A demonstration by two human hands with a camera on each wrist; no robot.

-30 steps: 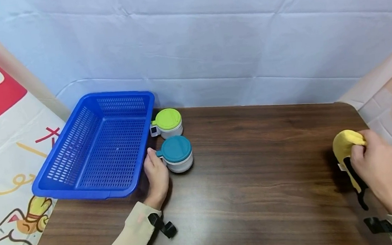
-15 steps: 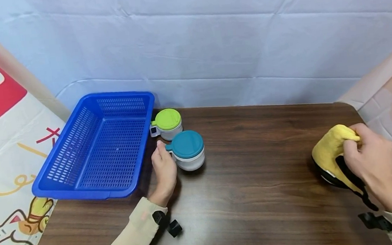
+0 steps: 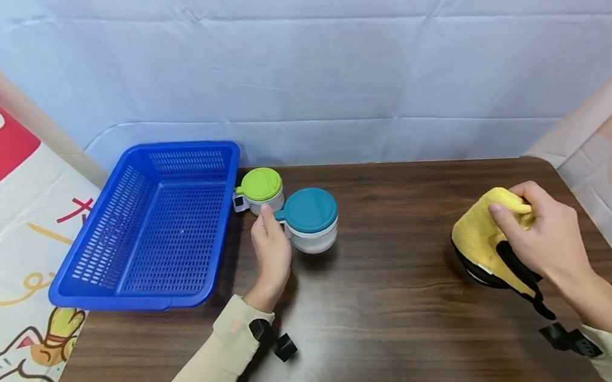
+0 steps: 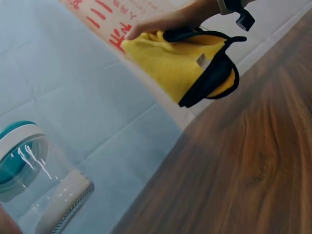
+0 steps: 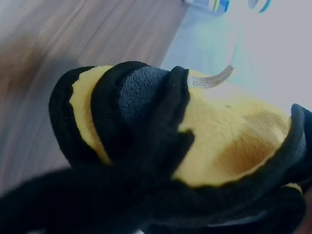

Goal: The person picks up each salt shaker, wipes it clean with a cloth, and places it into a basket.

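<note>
My left hand (image 3: 273,251) grips the handle of a seasoning jar (image 3: 312,218) with a teal lid and white band. In the left wrist view the jar (image 4: 29,175) shows a clear body with a pale layer at its base. Over on the right, my right hand (image 3: 547,233) pinches a folded yellow cleaning cloth (image 3: 485,236) with black edging and a small white tag. Its black-trimmed folds (image 5: 229,136) fill much of the right wrist view. A second jar (image 3: 262,186), lime-lidded, stands behind the left hand, which partly covers its front.
A blue plastic basket (image 3: 124,303) with slotted sides stands on the left of the brown wooden table (image 3: 382,312). The lime-lidded jar is close against its right side. A pale cloth backdrop (image 3: 327,61) rises behind the table, and printed cloths (image 3: 12,265) hang at both sides.
My left hand has lifted the teal-lidded jar and carried it right and away from the basket. My right hand has moved left with the yellow cloth.
</note>
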